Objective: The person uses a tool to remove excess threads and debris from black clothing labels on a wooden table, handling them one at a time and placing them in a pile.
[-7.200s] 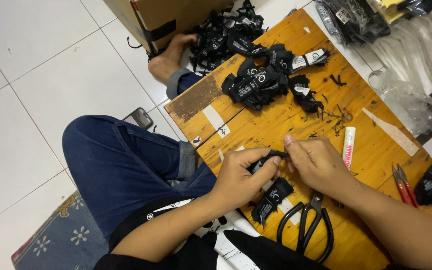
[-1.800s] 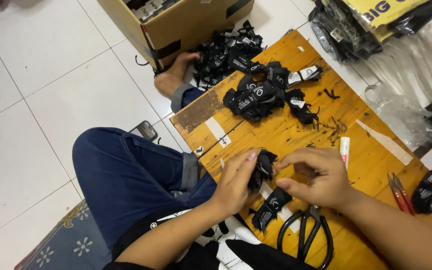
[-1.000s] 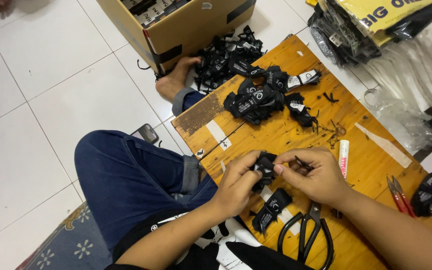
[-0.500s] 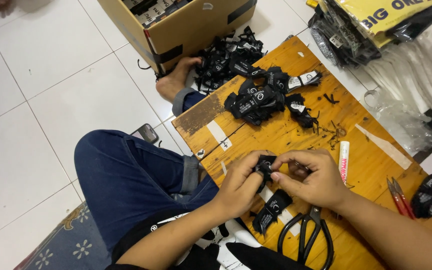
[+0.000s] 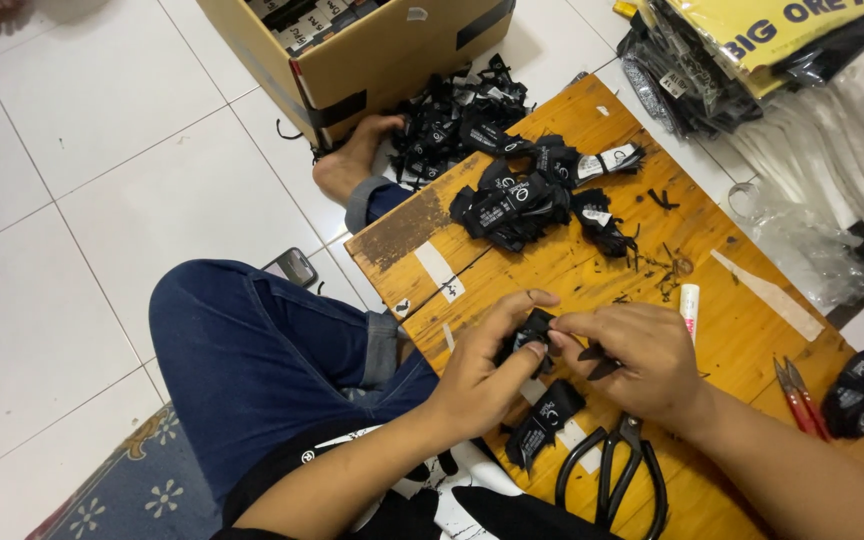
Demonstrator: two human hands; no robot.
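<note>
Both hands have closed in over the wooden board (image 5: 592,270): the left hand (image 5: 487,370) pinches a small black woven label (image 5: 532,330) between thumb and fingertips, and the right hand (image 5: 642,360), which was apart a second ago, now grips its other edge, a dark strip poking from its fingers. Largest to smallest: brown cardboard box (image 5: 372,50) top, yellow-fronted bags (image 5: 752,40) top right, black label heap (image 5: 517,200), black scissors (image 5: 617,480), red snips (image 5: 797,385).
</note>
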